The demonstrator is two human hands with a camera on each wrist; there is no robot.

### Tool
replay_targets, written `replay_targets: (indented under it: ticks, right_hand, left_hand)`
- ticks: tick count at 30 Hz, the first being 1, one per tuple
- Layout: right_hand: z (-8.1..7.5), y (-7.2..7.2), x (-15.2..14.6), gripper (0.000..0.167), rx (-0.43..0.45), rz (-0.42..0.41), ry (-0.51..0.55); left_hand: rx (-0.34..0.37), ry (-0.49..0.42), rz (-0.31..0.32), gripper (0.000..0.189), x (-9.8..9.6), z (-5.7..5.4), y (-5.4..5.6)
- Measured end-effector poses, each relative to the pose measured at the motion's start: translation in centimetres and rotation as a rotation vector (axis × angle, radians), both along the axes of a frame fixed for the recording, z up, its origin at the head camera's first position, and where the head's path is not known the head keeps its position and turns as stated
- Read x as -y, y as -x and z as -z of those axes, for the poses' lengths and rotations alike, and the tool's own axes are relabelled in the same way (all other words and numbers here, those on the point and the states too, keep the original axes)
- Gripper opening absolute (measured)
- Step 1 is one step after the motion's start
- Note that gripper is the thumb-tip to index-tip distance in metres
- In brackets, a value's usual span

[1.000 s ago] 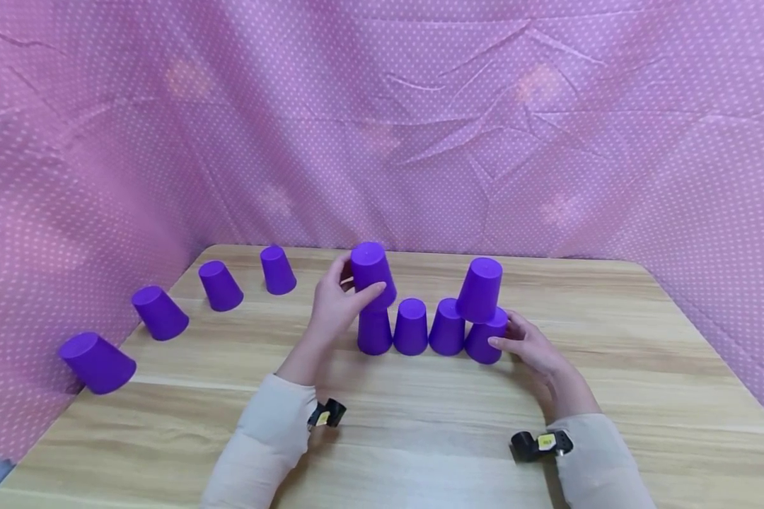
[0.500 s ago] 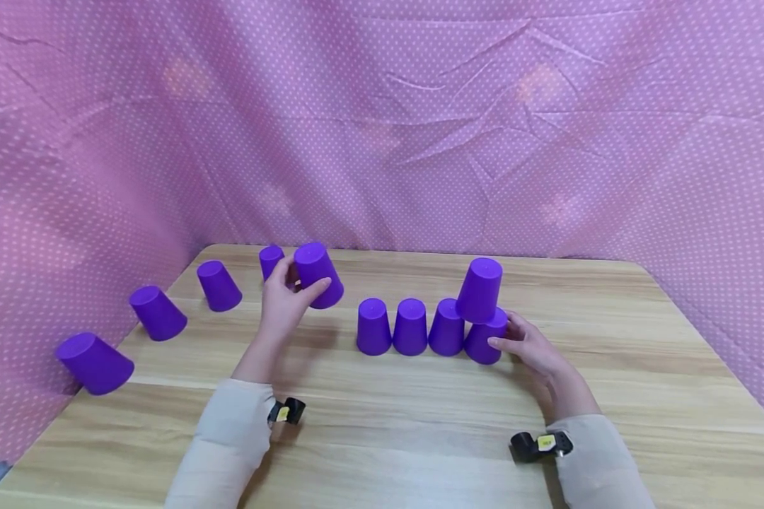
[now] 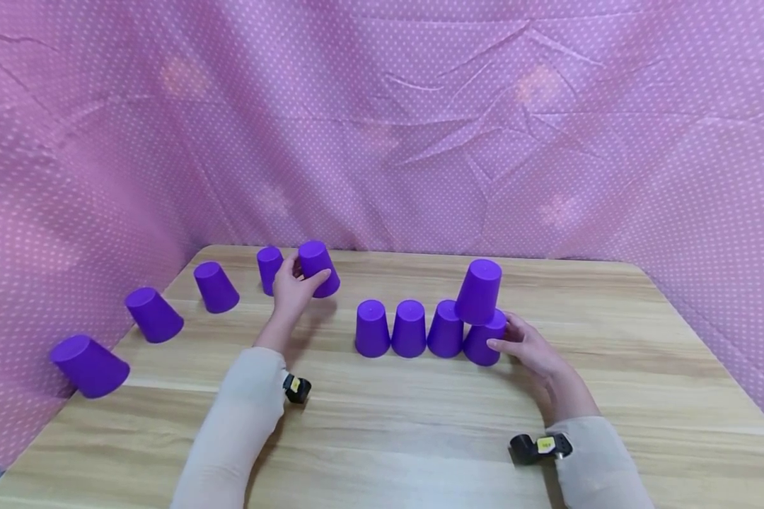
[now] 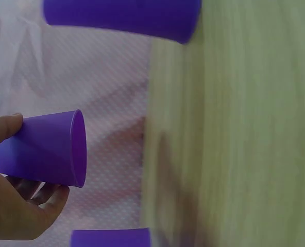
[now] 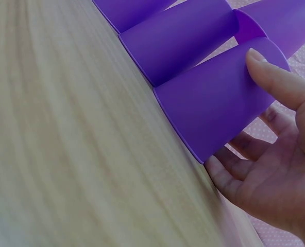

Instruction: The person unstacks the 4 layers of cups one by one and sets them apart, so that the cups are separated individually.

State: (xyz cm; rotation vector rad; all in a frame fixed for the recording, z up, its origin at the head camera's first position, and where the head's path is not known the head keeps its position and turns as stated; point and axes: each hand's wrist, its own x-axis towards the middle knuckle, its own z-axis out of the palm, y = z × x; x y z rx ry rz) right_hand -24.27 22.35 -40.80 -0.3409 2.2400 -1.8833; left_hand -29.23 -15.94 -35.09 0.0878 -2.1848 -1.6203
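My left hand [image 3: 293, 288] grips an upside-down purple cup [image 3: 316, 258] between thumb and fingers, toward the back of the table. In the left wrist view that cup [image 4: 44, 149] hangs clear of the tabletop. Several purple cups stand upside down side by side in a row, the leftmost cup [image 3: 372, 329] among them. At the row's right end, my right hand [image 3: 533, 348] holds the last cup [image 3: 482, 346], thumb in front and fingers behind, as the right wrist view also shows. One more cup [image 3: 479, 290] sits on top, bridging the two rightmost cups.
To the left, several more upside-down cups stand apart in a slanting line, from a near cup [image 3: 90, 366] to a far cup [image 3: 269, 268] partly behind my left hand. A pink dotted cloth [image 3: 382, 141] hangs round the wooden table [image 3: 407, 424].
My left hand has carried its cup leftward from over the row's leftmost cup, then slightly farther back. My right hand and the cups at the right have stayed in place.
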Motion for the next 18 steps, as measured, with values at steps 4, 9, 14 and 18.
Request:
replay_targets:
  ticks: [4, 9, 14, 18]
  right_hand:
    - [0.0, -0.1, -0.1, 0.065, -0.014, -0.004, -0.016]
    - [0.0, 0.0, -0.2, 0.066, -0.014, -0.005, -0.026]
    - [0.1, 0.1, -0.2, 0.065, -0.013, -0.007, -0.005]
    - [0.2, 0.2, -0.1, 0.065, -0.017, -0.016, 0.017]
  left_hand:
    - [0.034, 0.032, -0.041, 0.064, -0.1, 0.7, 1.9]
    - [0.062, 0.032, -0.064, 0.065, -0.6, 1.4, 3.6]
    - [0.049, -0.008, -0.064, 0.061, -1.1, 1.8, 4.7]
    - [0.056, -0.021, -0.083, 0.057, -1.2, 2.2, 5.3]
